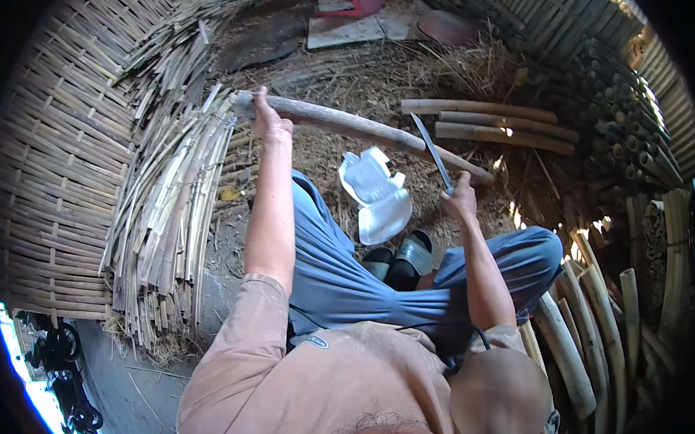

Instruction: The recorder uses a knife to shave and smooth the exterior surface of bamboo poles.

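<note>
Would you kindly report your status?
Left hand grips pole's left end. Right hand holds knife. Knife crosses pole in view, contact unclear. White container on ground nearby.

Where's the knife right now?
In the head view, the knife is right of centre, in the right hand, its blade slanting up and left across the long pole; whether they touch, I can't tell.

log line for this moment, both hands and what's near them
left hand: holds pole near left end | right hand: grips knife | knife: crosses pole in view, contact unclear | white packaging: on ground
</note>
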Tool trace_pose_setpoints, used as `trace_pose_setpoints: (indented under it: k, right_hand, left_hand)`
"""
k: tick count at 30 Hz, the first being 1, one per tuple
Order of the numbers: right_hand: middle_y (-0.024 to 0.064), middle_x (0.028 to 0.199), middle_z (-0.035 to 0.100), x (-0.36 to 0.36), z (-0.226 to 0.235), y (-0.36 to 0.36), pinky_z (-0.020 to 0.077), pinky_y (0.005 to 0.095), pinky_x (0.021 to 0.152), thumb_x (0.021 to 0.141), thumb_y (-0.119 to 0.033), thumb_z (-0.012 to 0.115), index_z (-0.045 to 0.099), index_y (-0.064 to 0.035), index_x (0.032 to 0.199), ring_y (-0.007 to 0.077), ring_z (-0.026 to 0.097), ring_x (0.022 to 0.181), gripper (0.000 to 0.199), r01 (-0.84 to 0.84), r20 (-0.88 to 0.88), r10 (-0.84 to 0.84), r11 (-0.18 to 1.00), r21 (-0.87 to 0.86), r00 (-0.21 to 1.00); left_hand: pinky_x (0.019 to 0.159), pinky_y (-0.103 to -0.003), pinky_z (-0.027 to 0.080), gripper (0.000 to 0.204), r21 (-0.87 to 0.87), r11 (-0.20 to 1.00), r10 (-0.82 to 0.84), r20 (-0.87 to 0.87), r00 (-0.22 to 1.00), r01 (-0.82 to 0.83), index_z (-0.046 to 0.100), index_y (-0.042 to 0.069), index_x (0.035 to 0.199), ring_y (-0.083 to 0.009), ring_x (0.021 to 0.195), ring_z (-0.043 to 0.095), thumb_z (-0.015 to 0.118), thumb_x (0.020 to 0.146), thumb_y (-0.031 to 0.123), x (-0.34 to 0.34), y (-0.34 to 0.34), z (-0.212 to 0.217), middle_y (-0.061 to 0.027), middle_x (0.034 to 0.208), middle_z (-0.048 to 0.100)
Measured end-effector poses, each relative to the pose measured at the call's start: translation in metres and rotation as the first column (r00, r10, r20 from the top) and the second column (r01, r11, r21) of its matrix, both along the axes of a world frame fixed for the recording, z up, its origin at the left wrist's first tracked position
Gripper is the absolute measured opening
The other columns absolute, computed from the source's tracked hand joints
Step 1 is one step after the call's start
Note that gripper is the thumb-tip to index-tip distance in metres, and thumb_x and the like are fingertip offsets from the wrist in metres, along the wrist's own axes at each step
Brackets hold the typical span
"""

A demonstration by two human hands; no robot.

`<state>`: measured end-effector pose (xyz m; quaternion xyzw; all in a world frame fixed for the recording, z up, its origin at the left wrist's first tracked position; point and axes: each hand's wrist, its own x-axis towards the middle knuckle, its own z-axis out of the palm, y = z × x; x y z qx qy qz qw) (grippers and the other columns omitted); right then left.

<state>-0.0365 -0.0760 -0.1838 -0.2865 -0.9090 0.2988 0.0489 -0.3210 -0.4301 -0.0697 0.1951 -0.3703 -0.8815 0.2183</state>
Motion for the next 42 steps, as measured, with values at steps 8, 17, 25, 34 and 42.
trace_pose_setpoints:
  k: [8,17,25,34,42]
  right_hand:
    - [0.0325,0.101,0.070,-0.011,0.008,-0.008,0.0556,0.0515,0.089,0.087,-0.025,0.069,0.041,0.0052,0.127,0.0473,0.069,0.100,0.057,0.181,0.020,-0.181,0.982,-0.046,0.983]
    - [0.0241,0.077,0.068,-0.027,0.045,-0.080,0.0533,0.0535,0.073,0.085,-0.014,0.067,0.045,-0.0058,0.128,0.0453,0.068,0.074,0.049,-0.155,-0.351,0.120,0.985,-0.074,0.929]
    - [0.0296,0.099,0.071,-0.021,0.021,-0.021,0.0552,0.0529,0.084,0.087,-0.016,0.067,0.051,-0.0013,0.119,0.0454,0.070,0.097,0.039,0.199,0.066,-0.196,0.979,-0.049,0.978]
    - [0.0299,0.096,0.069,-0.024,0.019,-0.056,0.0537,0.0551,0.089,0.083,-0.010,0.064,0.048,-0.0068,0.126,0.0475,0.069,0.095,0.046,-0.077,-0.106,0.068,0.993,-0.084,0.992]
    - [0.0291,0.104,0.069,-0.018,0.014,-0.021,0.0556,0.0506,0.092,0.088,-0.017,0.064,0.047,0.0031,0.127,0.0436,0.070,0.101,0.047,0.230,0.041,-0.227,0.944,-0.238,0.973]
  left_hand:
    - [0.077,-0.041,0.055,0.037,0.035,0.957,-0.252,-0.399,0.882,0.289,0.060,0.006,0.106,-0.0236,0.078,0.064,0.072,0.086,0.035,0.024,0.026,0.002,-0.0073,0.090,0.063]
    - [0.086,-0.047,0.055,0.036,0.084,0.960,-0.221,-0.356,0.908,0.266,0.058,0.007,0.094,-0.0282,0.086,0.063,0.066,0.087,0.041,0.030,0.028,0.010,-0.0110,0.090,0.064]
    - [0.093,-0.044,0.052,0.027,0.051,0.950,-0.306,-0.026,0.952,0.307,0.069,0.011,0.102,-0.0240,0.096,0.067,0.074,0.083,0.029,0.012,0.066,-0.047,-0.0054,0.100,0.070]
    - [0.094,-0.045,0.054,0.028,0.026,0.864,-0.480,-0.262,0.837,0.503,0.068,0.005,0.103,-0.0288,0.098,0.068,0.068,0.081,0.022,0.029,0.060,-0.028,-0.0096,0.099,0.070]
    - [0.091,-0.044,0.054,0.028,0.013,0.891,-0.442,-0.197,0.875,0.453,0.069,0.005,0.100,-0.0271,0.094,0.068,0.069,0.080,0.025,0.027,0.055,-0.029,-0.0088,0.099,0.070]
